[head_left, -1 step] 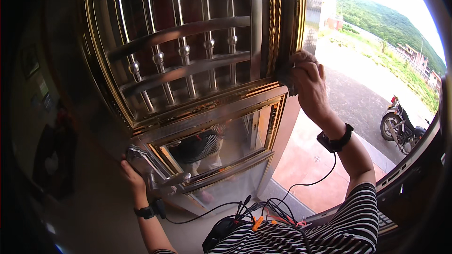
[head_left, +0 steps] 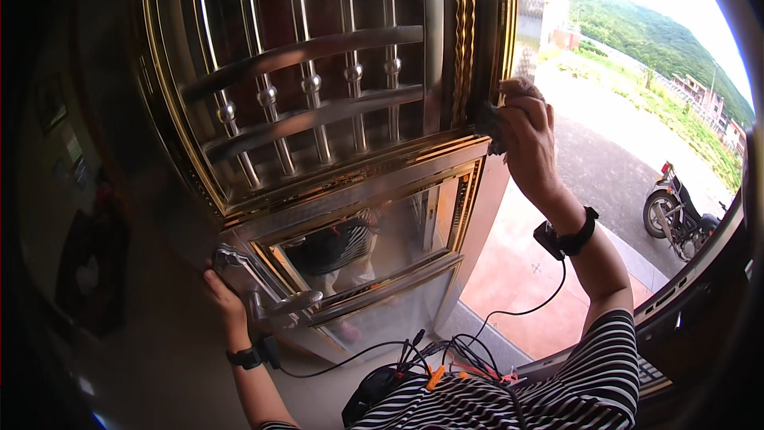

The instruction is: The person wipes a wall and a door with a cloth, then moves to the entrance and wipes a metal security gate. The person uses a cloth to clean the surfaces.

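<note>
A metal door (head_left: pixel 358 183) with gold trim, upright bars and shiny lower panels stands in front of me, ajar. On its left edge, beside the lever handle (head_left: pixel 294 304), my left hand (head_left: pixel 228 306) is closed round the door edge, with part of the fingers hidden. My right hand (head_left: pixel 527 139) is up at the door's right edge, its fingers bent over a dark, crumpled cloth (head_left: pixel 491 129). That cloth presses against the gold-trimmed border at the height of the middle rail. Each wrist wears a black strap with a small box.
Black cables (head_left: pixel 446 350) run from the wrist straps to a bundle at my waist. Right of the door lie a pinkish tiled step (head_left: pixel 529 271) and a road with a parked motorcycle (head_left: pixel 676 211). A dark door frame (head_left: pixel 700 295) curves along the right.
My right hand has shifted slightly to the right with the cloth along the door's edge. My left hand and the door stay as they were.
</note>
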{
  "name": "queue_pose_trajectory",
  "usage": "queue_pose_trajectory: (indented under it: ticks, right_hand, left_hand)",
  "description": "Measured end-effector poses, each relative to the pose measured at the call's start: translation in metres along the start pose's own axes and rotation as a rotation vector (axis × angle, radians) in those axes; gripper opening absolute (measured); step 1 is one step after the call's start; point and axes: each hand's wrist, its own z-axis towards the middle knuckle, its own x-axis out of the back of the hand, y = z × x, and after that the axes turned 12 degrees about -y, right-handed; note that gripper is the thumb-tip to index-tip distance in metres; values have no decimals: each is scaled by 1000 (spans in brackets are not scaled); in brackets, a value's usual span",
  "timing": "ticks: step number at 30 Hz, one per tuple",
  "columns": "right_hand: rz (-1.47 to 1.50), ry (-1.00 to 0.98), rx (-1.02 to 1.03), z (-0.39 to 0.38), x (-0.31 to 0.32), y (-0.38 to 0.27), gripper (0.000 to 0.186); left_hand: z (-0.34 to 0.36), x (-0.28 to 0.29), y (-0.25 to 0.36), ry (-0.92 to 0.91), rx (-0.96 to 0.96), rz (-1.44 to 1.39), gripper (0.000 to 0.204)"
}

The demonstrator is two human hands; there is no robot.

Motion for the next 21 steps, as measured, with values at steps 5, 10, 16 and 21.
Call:
queue_pose_trajectory:
  ticks: [5, 10, 16, 21]
  right_hand:
    - [126, 315, 44, 63, 16, -19, 17]
    - [232, 522, 203, 151, 13, -42, 20]
    - [-64, 258, 149, 106, -29, -51, 50]
    - [-169, 156, 248, 25, -48, -67, 45]
  left_hand:
    - [2, 2, -1, -27, 29, -5, 61]
    - [1, 0, 2, -16, -19, 45, 62]
    - [2, -2, -5, 26, -2, 21, 62]
    - [1, 2, -9, 66, -167, 292, 60]
